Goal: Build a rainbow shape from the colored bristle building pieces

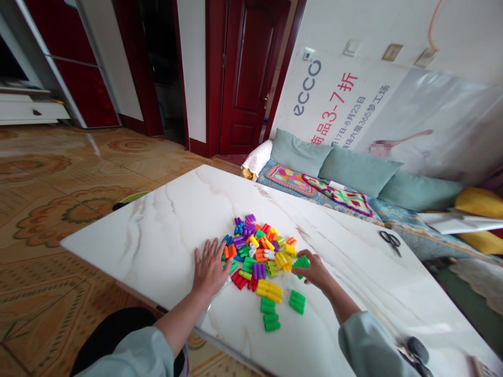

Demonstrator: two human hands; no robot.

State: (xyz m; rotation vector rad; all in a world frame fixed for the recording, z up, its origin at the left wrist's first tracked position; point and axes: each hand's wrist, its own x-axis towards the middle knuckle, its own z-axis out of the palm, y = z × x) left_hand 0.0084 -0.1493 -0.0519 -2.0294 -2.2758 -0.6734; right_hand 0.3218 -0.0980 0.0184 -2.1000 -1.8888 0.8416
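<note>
A pile of small plastic toy building blocks (258, 271), each made of joined rounded tubes, lies on the white marble-patterned table (176, 209). My left hand (210, 267) rests with fingers spread at the pile's left edge, close to some orange blocks (229, 251). At the right edge, my right hand (314, 269) pinches a green toy block (302, 262) between thumb and fingers. Nearer to me lie a separate green block (297, 302), a long yellow block (269, 290) and a column of green blocks (270, 315).
Black-handled scissors (390, 242) lie toward the table's right far edge. A dark object (417, 350), blurred, sits at the near right. Beyond the table stands a sofa with grey-green cushions (359, 166). A dark red door (251, 73) is at the back.
</note>
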